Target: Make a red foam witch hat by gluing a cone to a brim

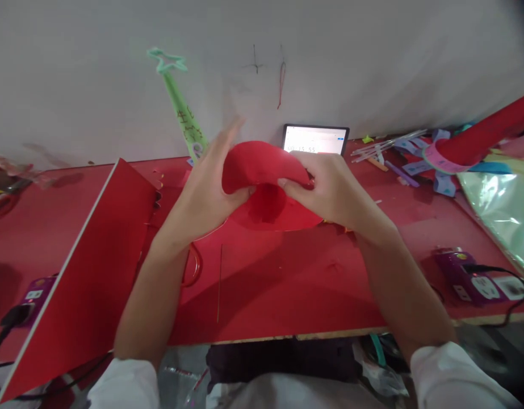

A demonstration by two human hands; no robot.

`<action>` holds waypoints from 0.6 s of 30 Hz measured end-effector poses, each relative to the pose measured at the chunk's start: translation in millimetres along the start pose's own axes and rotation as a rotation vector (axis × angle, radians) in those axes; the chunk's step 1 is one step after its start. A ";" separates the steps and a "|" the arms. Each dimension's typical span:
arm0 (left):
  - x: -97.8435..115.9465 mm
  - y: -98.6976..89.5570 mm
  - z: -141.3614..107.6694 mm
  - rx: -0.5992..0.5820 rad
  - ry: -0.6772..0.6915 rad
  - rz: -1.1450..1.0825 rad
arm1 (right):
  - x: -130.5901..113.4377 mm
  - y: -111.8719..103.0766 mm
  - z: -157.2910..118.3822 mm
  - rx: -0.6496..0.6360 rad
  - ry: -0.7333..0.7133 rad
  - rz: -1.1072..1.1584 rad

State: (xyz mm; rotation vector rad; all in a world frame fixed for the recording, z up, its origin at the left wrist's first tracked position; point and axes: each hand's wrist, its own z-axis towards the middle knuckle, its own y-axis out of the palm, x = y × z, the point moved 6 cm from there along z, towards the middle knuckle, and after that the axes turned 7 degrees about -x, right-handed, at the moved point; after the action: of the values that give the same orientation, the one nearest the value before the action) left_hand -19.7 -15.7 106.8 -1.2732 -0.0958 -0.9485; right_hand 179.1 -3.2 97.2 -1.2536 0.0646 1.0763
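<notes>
Between my hands, above the table, is a curled sheet of red paper [262, 162], rolled like a wide cone with its flared opening facing me. My left hand [204, 196] grips its left side, thumb over the inner rim and the other fingers stretched up behind. On the right edge, my right hand [330, 184] pinches the paper, its thumb inside and its fingers curled round the outside. The far end of the paper is hidden. Partly behind my left forearm, an orange-handled tool [196, 264] lies on the red table [283, 284].
A large red board [87, 261] leans up at left. Behind stand a green paper stick with star [180, 108] and a lit tablet [315, 139]. Purple power sockets [478, 278] with cords sit at right, near a red paper tube [487, 133] and scattered craft pieces [402, 173].
</notes>
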 end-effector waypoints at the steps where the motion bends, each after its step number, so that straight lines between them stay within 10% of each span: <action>1: -1.8 1.5 0.3 -0.017 -0.008 -0.004 | 0.5 0.4 0.4 -0.013 -0.005 0.016; 18: -17.3 16.1 4.4 -0.132 -0.065 -0.180 | 10.5 1.3 3.1 -0.152 -0.012 0.097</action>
State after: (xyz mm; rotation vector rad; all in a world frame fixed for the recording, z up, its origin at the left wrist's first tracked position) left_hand -18.4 -2.8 86.5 -1.4357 -0.2041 -1.0819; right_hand 182.4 5.6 91.4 -1.3925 0.0355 1.1901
